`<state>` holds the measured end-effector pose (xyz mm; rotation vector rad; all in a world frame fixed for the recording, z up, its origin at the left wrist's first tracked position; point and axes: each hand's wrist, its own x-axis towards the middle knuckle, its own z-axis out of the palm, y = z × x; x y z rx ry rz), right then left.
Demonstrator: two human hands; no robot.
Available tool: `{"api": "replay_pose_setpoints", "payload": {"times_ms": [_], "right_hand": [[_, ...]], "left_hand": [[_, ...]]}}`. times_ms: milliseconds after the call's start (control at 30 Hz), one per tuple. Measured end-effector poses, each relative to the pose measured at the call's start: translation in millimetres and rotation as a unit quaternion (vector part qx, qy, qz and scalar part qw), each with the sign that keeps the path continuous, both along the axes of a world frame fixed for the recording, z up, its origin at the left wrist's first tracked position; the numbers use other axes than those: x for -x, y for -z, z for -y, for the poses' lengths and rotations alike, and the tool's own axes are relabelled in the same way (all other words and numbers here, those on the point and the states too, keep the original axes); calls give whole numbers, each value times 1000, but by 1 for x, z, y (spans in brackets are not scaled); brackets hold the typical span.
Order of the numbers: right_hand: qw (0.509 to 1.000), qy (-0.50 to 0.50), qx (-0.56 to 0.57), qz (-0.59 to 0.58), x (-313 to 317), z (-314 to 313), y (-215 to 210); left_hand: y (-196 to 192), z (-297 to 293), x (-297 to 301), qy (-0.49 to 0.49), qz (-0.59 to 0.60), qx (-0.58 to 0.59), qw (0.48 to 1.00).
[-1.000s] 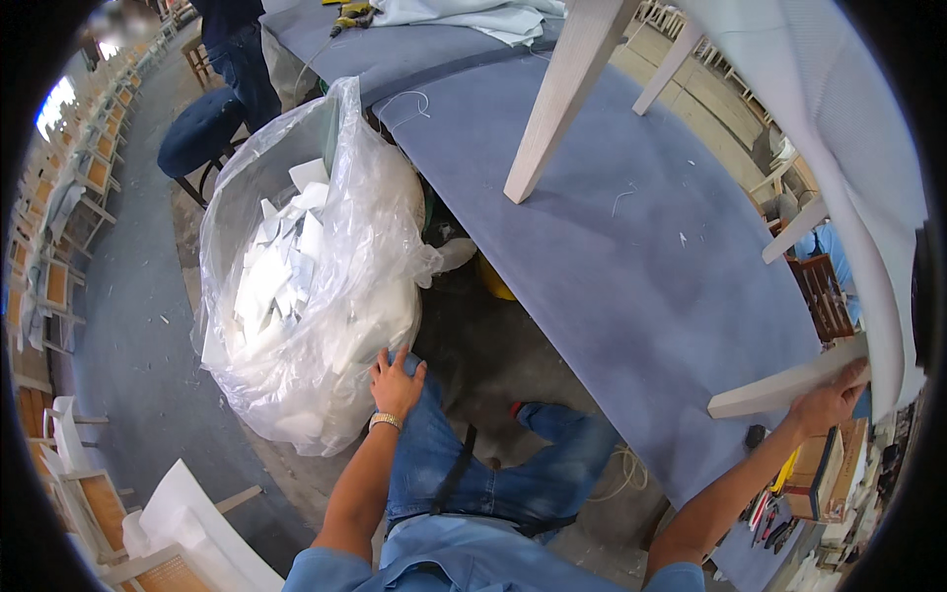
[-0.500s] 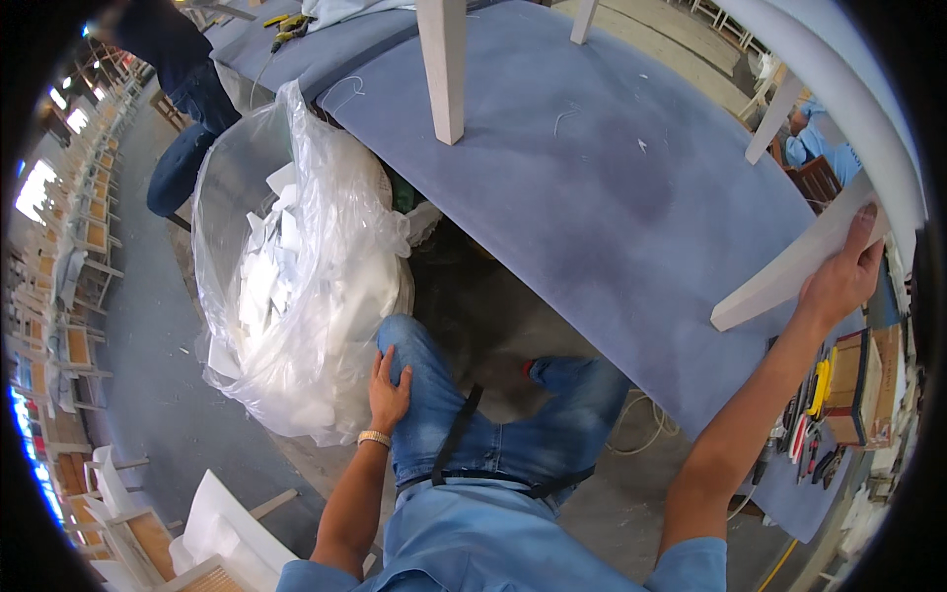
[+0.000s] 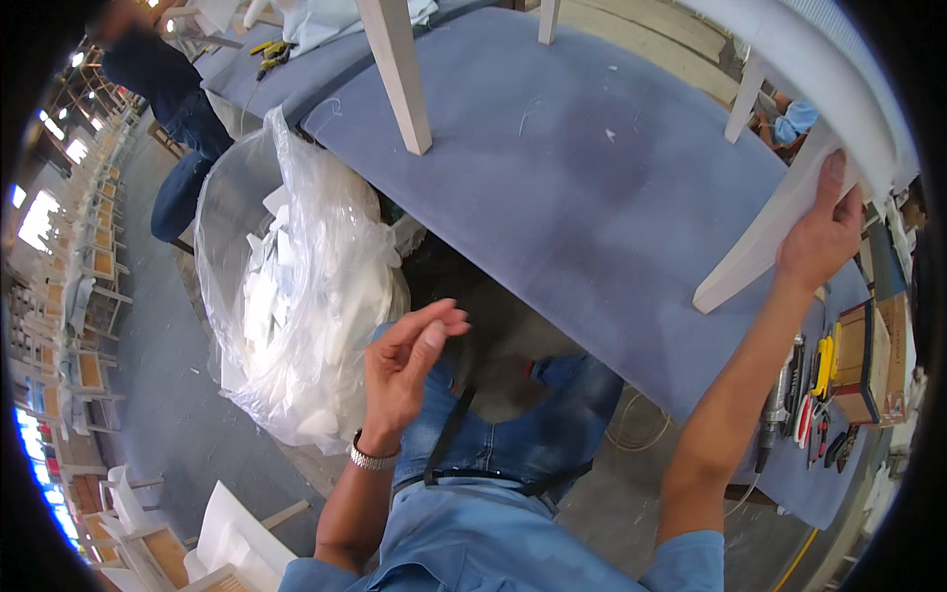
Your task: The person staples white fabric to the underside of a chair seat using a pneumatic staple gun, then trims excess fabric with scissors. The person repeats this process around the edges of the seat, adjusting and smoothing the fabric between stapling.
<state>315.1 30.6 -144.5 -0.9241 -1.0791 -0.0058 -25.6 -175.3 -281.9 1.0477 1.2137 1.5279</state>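
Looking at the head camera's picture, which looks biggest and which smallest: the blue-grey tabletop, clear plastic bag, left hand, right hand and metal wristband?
Largest to smallest:
1. Blue-grey tabletop
2. Clear plastic bag
3. Left hand and right hand, too alike to rank
4. Metal wristband

Plastic bag (image 3: 330, 266): clear, open-mouthed, loaded with white scraps (image 3: 264, 296).
Stool (image 3: 181, 197): dark blue, rounded, just beside a co-worker (image 3: 187, 109) in dark top and jeans.
Far bench (image 3: 335, 77): yellow-and-black tool (image 3: 268, 59) near a pale cloth (image 3: 321, 24).
Left floor (image 3: 168, 345): long rows of pale chairs (image 3: 97, 296) with tan seats.
Right side: hand tools (image 3: 826, 367) with yellow, red and black handles, close to a brown box (image 3: 858, 370).
Cord (image 3: 631, 446): pale, looped on the floor.
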Motion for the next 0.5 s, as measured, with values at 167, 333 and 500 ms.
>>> {"api": "replay_pose_setpoints", "payload": {"times_ms": [167,333,500], "right_hand": [[1000,9,11,13,-18,-9,9],[996,61,7,65,-21,-4,12],[997,-17,-63,49,-4,5,10]], "left_hand": [[-104,-13,-20,217,11,-181,959],[-168,-52,-21,353,-8,-369,860],[-208,-106,-28,250,-151,-422,858]]}}
